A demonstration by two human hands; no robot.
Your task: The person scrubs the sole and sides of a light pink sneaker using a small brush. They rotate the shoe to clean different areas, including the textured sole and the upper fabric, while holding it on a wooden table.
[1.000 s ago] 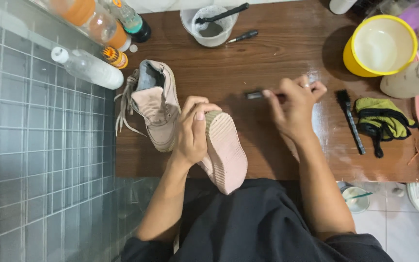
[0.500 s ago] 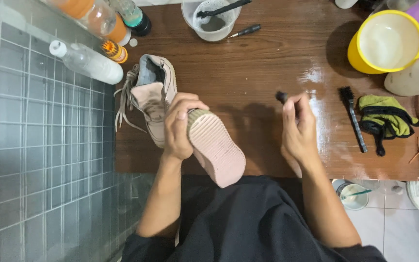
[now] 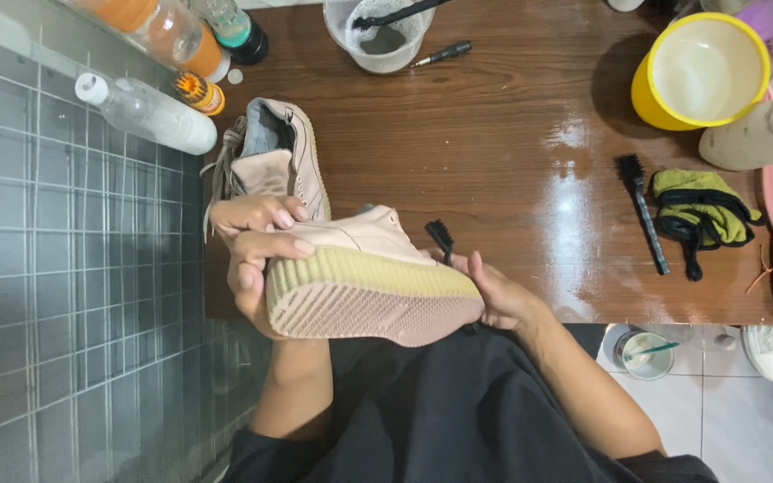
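Observation:
My left hand grips the heel end of a pale pink shoe, held on its side with its ribbed cream sole facing me. My right hand is at the shoe's toe end, behind it, and holds a small black brush whose bristle head pokes up above the shoe. The shoe's partner, with loose laces, lies on the wet brown wooden table just beyond my left hand.
A clear tub with a black brush and a black pen sit at the back. A yellow bowl, another black brush and a green-black cloth lie right. Bottles rest on the tiled ledge left.
The shoe was turned from sole-up on the table to lie sideways, lifted toward me. My right hand came from the middle of the table to the shoe's toe with the brush.

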